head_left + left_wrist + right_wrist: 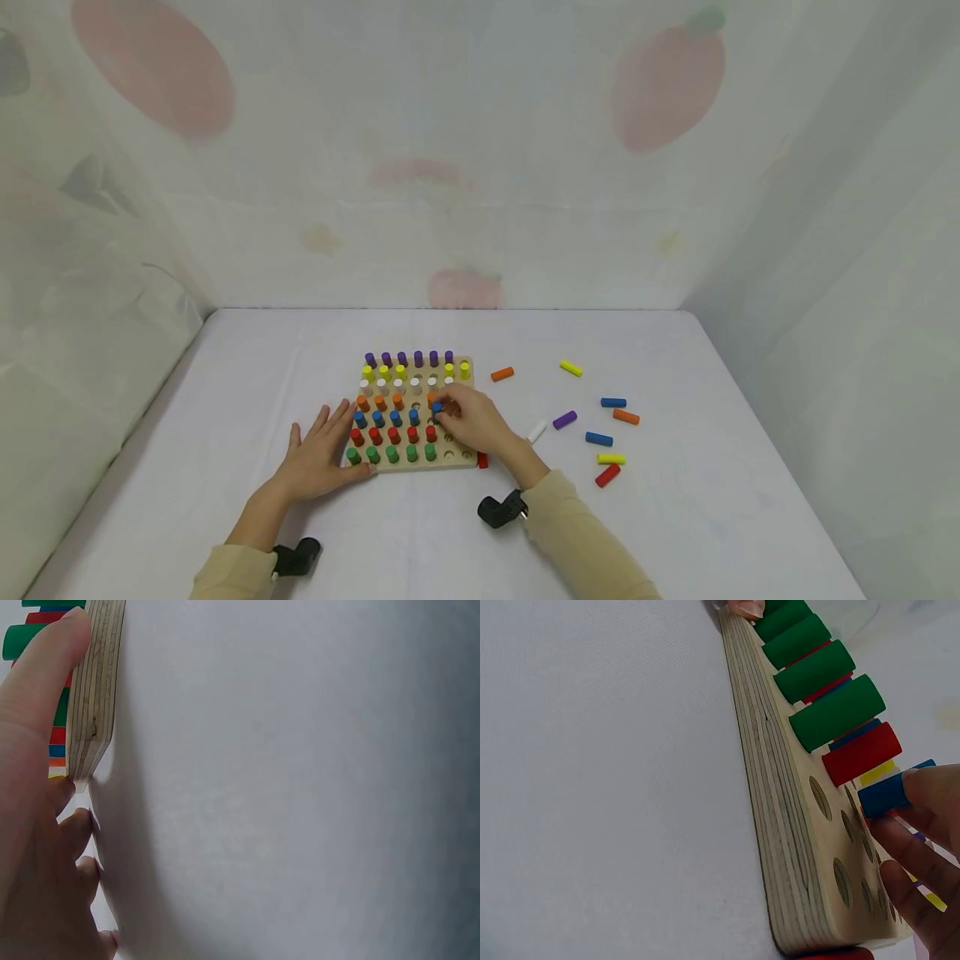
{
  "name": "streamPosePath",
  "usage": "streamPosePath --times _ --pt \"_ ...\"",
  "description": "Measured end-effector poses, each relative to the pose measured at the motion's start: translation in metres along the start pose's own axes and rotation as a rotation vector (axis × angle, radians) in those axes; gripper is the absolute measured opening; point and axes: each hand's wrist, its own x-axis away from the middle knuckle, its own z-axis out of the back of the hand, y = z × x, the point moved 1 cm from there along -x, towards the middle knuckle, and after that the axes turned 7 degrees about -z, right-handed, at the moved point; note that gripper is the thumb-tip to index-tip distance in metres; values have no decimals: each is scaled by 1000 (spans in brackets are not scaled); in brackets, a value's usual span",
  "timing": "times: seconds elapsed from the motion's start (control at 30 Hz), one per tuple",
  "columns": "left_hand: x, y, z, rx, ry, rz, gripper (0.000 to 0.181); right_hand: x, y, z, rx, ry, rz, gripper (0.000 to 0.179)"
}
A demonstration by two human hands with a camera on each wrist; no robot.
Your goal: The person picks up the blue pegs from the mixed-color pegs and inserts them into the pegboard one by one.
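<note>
A wooden pegboard (442, 466) lies on the white table with rows of purple, yellow, white, orange, blue, red and green pegs upright in its holes. My right hand (471, 419) pinches a blue peg (885, 794) between thumb and fingers, over the blue row at the board's right part. In the right wrist view, bare holes show beside the last green peg (838, 713) and a red peg (862, 754). My left hand (315, 462) rests at the board's left side with fingers spread, its thumb touching the near edge by a green peg (353, 456).
Right of the board lie loose pegs: orange (502, 374), yellow (571, 367), purple (565, 420), white (537, 432), blue (599, 439) and red (608, 476), among others. Another red peg (483, 460) lies against the board's right edge. Pale printed curtains (450, 167) hang behind the table.
</note>
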Motion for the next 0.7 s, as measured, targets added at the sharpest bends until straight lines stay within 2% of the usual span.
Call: streamPosePath --times 0.23,0.7 --pt "0 1 1 0 0 -1 110 -2 -2 -3 13 -25 -25 20" --pt "-1 4 3 0 4 9 109 -3 -4 -2 29 -38 -7 20"
